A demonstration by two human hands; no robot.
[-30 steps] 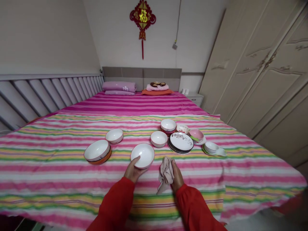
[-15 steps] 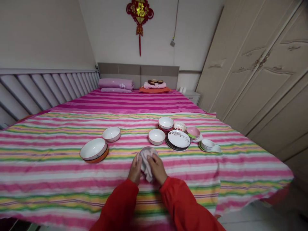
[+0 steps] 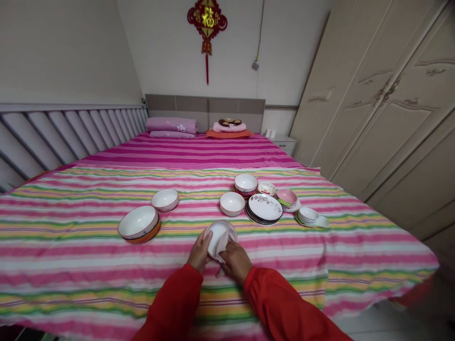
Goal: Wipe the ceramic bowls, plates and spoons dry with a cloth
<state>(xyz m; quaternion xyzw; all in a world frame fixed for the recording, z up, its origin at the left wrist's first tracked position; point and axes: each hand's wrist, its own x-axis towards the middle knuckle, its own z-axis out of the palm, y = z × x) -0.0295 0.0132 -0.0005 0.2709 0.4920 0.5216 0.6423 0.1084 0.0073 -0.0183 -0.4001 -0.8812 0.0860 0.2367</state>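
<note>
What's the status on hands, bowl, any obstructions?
Left hand gripping white bowl, thumb over rim. Right hand holding cloth inside it. Second bowl just beyond; nothing visibly blocking either hand.

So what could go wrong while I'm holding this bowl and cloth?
The held bowl might slip, since the left hand grips its left side while the right hand has the cloth against its inside. It could also knock the white bowl just beyond it, or the stacked plates nearby.
</note>
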